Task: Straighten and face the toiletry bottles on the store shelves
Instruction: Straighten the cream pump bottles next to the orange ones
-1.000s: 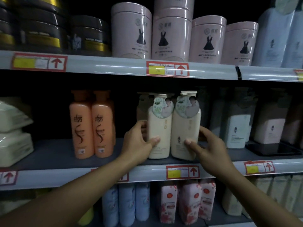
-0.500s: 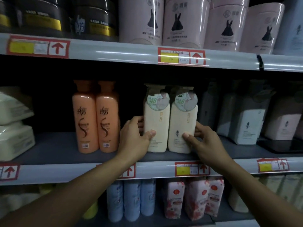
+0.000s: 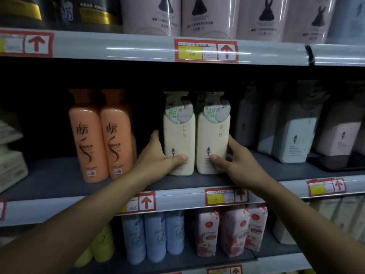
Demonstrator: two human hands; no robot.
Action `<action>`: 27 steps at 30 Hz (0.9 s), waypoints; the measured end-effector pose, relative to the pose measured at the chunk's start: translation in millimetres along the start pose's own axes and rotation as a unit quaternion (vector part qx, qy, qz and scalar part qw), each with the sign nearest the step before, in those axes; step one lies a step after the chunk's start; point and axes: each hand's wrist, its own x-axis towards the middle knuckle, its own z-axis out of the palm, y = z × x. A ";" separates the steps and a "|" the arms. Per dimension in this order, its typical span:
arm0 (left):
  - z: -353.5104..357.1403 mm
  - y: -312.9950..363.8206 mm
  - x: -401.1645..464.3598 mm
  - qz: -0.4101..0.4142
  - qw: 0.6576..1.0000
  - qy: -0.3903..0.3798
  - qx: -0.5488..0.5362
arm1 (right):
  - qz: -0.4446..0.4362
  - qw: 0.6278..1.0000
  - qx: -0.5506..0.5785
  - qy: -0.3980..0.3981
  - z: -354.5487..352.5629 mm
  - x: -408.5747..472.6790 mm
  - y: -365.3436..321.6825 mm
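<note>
A: Nearest the camera?
B: Left hand (image 3: 156, 159) gripped the left cream bottle (image 3: 179, 143), thumb across its front, fingers behind. Right hand (image 3: 235, 161) gripped the right cream bottle (image 3: 213, 143) likewise.
A: Bottles' position?
B: Upright, touching, labels forward, on the middle shelf (image 3: 59, 180) near its front edge.
A: Farther off?
B: Two orange bottles (image 3: 102, 139) stood left, apart from the pair; pale pump bottles (image 3: 296, 135) right, set deeper.
</note>
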 end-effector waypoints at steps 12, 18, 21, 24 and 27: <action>14.1 -7.6 9.3 0.048 0.999 -0.021 -0.006 | 0.028 0.999 0.034 -0.008 4.0 17.4 5.0; 16.1 -4.6 4.8 0.053 0.998 -0.013 -0.003 | 0.031 0.999 0.019 0.001 3.8 17.1 5.0; 13.7 -3.6 2.9 0.055 0.998 -0.015 0.001 | 0.028 0.999 0.015 0.004 3.6 13.9 2.0; 8.2 -3.4 1.5 0.052 0.998 -0.003 0.031 | 0.030 0.999 -0.011 0.020 3.6 9.0 -2.7; 2.0 -5.6 -2.1 0.039 0.998 0.007 0.041 | 0.025 0.995 -0.065 0.071 5.9 0.6 -7.0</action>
